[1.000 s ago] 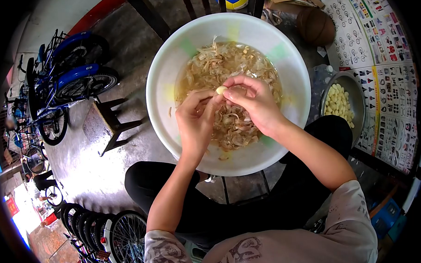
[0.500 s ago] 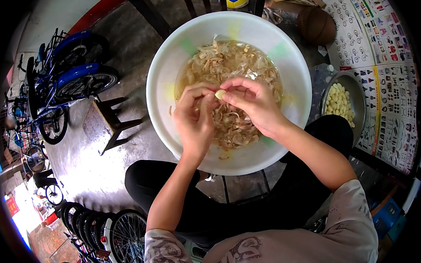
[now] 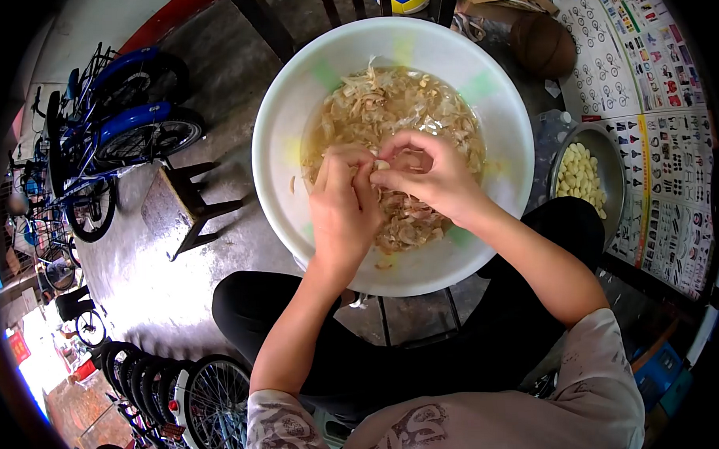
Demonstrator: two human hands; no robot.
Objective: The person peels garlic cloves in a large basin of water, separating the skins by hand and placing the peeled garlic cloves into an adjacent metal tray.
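Over a large white basin (image 3: 284, 191), my two hands meet at the fingertips. A garlic clove (image 3: 381, 165), mostly hidden by the fingers, is pinched between them. My left hand (image 3: 344, 201) has its thumb and fingers closed against the clove's left side. From the right, my right hand (image 3: 433, 178) pinches it between thumb and forefinger. Loose papery garlic skins (image 3: 411, 232) float in the water below. Peeled garlic cloves (image 3: 579, 173) fill part of a metal bowl (image 3: 611, 185) to the right.
A small wooden stool (image 3: 177, 203) and bicycles (image 3: 139, 137) stand to the left. A dark chair back (image 3: 261, 26) is behind the basin. A brown ball (image 3: 542, 45) and a printed sheet (image 3: 658, 166) lie on the right. My knees flank the basin's near side.
Both hands have drawn slightly closer together, and my left hand has turned and moved right. The clove, plainly visible before, is now mostly covered by the fingers.
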